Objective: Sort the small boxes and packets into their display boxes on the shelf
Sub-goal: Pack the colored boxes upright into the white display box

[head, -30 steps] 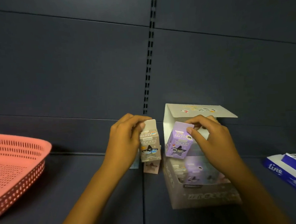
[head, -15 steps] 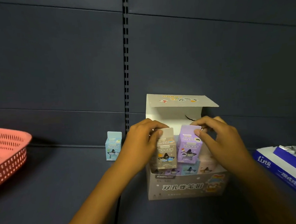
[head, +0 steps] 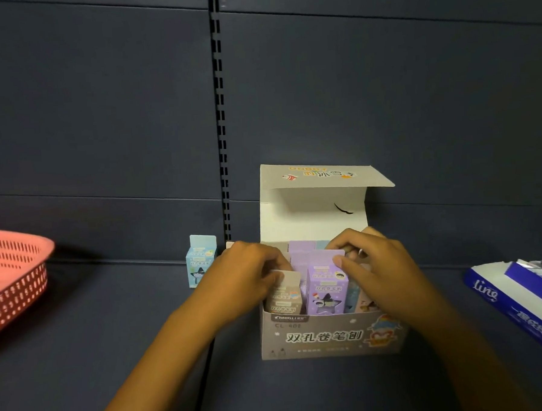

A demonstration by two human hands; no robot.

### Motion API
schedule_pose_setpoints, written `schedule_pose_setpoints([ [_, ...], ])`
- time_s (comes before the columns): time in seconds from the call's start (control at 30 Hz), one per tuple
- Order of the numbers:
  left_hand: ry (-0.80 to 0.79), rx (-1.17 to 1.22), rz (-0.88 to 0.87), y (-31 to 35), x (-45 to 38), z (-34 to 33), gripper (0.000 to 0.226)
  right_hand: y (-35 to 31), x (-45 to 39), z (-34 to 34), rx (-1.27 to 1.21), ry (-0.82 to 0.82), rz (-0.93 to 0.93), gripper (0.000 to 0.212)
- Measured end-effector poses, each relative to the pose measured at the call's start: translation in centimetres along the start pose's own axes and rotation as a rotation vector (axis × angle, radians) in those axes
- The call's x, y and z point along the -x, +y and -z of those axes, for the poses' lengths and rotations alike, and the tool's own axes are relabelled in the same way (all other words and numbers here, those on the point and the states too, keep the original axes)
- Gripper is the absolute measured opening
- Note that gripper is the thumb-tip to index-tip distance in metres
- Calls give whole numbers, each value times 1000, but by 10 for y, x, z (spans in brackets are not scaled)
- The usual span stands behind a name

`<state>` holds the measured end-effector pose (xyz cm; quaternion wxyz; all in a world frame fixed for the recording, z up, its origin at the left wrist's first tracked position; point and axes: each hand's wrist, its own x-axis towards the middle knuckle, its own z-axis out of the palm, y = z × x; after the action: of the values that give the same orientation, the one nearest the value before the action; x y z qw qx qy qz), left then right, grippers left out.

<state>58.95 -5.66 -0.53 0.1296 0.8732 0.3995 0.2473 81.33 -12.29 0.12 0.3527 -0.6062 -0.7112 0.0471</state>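
Note:
A grey display box [head: 330, 335] with its lid flipped up stands on the dark shelf, holding several small boxes. My left hand [head: 247, 279] grips a small grey box [head: 283, 294] at the display box's front left corner, partly sunk inside. My right hand [head: 373, 266] pinches the top of a small purple box [head: 327, 288] beside it, also lowered into the front row. A small light blue box [head: 200, 261] stands alone on the shelf left of the display box. A pinkish box edge [head: 230, 245] peeks from behind my left hand.
A pink perforated basket [head: 14, 281] sits at the far left of the shelf. A blue and white box [head: 519, 296] lies at the right edge. The slotted upright [head: 221, 113] runs down the dark back panel.
Both hands have carried the grey and purple boxes rightward over the display box and lowered them into its front row. The camera view has shifted, so the display box now sits more centred.

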Motion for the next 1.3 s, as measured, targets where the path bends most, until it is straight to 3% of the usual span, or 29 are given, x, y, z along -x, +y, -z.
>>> schedule_pose_setpoints([
  [0.33, -67, -168, -12, 5, -2, -1, 14, 2, 1, -7, 36, -122, 20, 25],
  [0.63, -57, -267, -37, 4, -2, 0, 18, 3, 1, -14, 21, -192, -23, 14],
  [0.83, -47, -205, -20, 1, 2, 3, 14, 3, -1, -18, 62, -238, -56, 10],
  [1.23, 208, -188, 106, -30, 18, 11, 13, -8, 2, -20, 186, -244, -39, 9],
  [1.3, 244, -209, 142, -41, 23, 15, 16, -13, 3, -19, 172, -193, -26, 18],
])
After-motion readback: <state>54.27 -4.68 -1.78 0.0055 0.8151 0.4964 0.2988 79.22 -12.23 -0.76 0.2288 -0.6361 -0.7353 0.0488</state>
